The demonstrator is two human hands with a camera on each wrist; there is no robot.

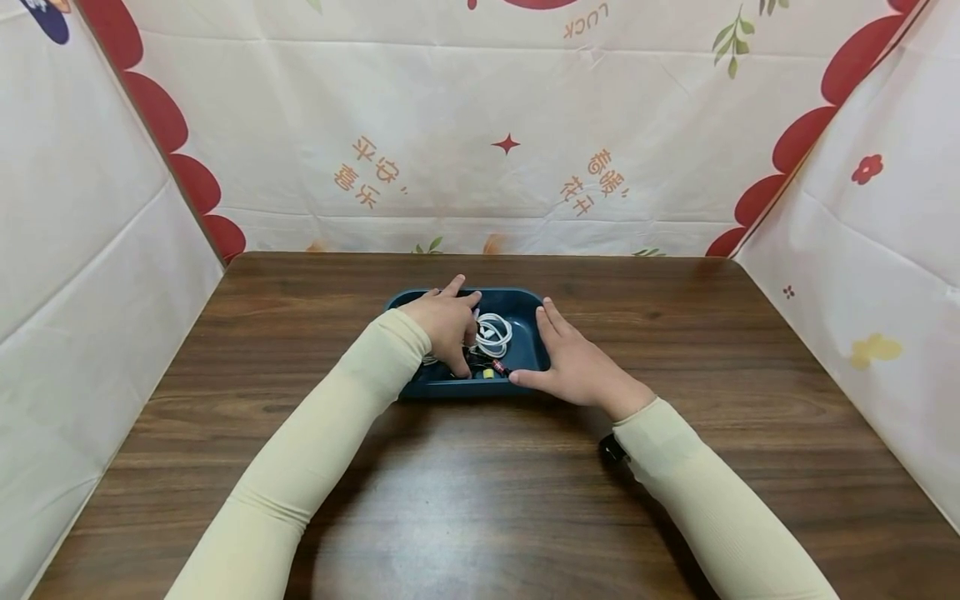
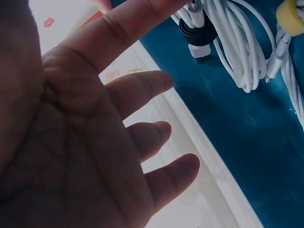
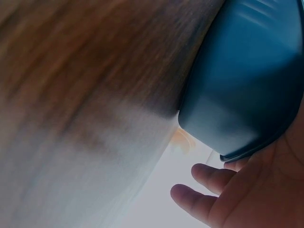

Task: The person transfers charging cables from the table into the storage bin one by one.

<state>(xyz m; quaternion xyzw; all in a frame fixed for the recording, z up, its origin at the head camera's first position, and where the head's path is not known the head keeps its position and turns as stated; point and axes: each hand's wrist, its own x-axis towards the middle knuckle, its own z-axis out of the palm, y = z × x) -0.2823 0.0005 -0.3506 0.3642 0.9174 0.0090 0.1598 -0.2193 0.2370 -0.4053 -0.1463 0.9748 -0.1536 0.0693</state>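
Observation:
A dark blue tray (image 1: 530, 337) sits on the table, with several cables in it. My left hand (image 1: 442, 325) reaches over its left part, fingers spread; one fingertip is close to a coiled white cable (image 2: 235, 45) with a black tie (image 2: 197, 32). The left thumb points down into the tray. Beside that cable is another white one with a yellow tie (image 2: 289, 18). My right hand (image 1: 577, 367) rests at the tray's right end, fingers fairly straight, thumb at the front rim. A red connector (image 1: 498, 367) lies near that thumb. The left hand covers part of the contents.
The brown wood table (image 1: 465, 492) extends around the tray on all sides. A printed white cloth (image 1: 465, 108) hangs behind it, with white sheets (image 1: 90, 250) at both sides. A small black device (image 1: 611, 448) is under the right wrist.

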